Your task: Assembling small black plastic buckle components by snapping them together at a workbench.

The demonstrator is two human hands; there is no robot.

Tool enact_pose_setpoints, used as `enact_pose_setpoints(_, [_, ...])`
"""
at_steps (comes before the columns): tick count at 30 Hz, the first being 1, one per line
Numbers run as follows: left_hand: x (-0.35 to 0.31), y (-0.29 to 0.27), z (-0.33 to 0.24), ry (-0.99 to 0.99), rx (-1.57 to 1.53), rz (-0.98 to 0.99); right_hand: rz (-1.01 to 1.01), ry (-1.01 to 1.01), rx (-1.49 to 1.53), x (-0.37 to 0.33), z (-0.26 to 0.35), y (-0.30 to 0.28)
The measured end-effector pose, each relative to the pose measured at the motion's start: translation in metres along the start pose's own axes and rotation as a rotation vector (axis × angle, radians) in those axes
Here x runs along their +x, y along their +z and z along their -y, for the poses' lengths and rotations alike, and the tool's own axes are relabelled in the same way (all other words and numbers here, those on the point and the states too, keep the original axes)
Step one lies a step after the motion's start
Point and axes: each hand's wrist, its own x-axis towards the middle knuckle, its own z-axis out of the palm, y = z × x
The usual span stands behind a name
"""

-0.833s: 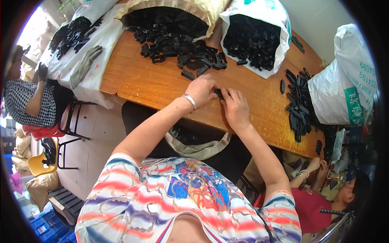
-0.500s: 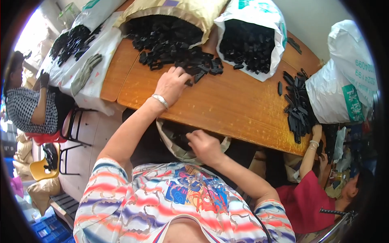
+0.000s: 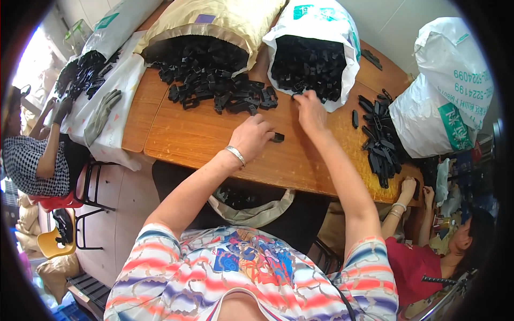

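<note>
Taking the open-mouthed white woven sack [image 3: 318, 20] as landmark, a hand could pass over the bare brown wooden table [image 3: 326, 171] in front of it. The bare right hand [image 3: 312, 113] obstructs its mouth. To its left, a narrow strip of wood separates it from spilled black plastic parts [image 3: 227, 92]; the bare left hand [image 3: 250, 139] stands front-left. To its right, wood extends past one elongated black plastic piece [image 3: 355, 119] until a heaped black plastic pile [image 3: 383, 147] blocks the way.

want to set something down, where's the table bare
Bare wooden tabletop shows left of the left hand, nearer than the spilled black plastic parts, and between the forearms along the near edge. Crowded: mouths of the tan sack and open white sack, and the elongated black parts at right.
</note>
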Motion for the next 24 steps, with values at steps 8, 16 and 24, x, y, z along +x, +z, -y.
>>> enact_pose_setpoints(8, [-0.009,-0.003,0.004,-0.008,0.005,-0.025,0.169,0.121,-0.055,0.036,-0.011,0.002])
enact_pose_setpoints(16, [-0.009,-0.006,0.006,-0.035,0.013,0.003,0.169,-0.094,0.502,-0.042,0.061,-0.048])
enact_pose_setpoints(24, [-0.010,-0.004,0.004,-0.048,0.026,0.039,0.335,-0.076,0.391,-0.052,0.065,-0.045])
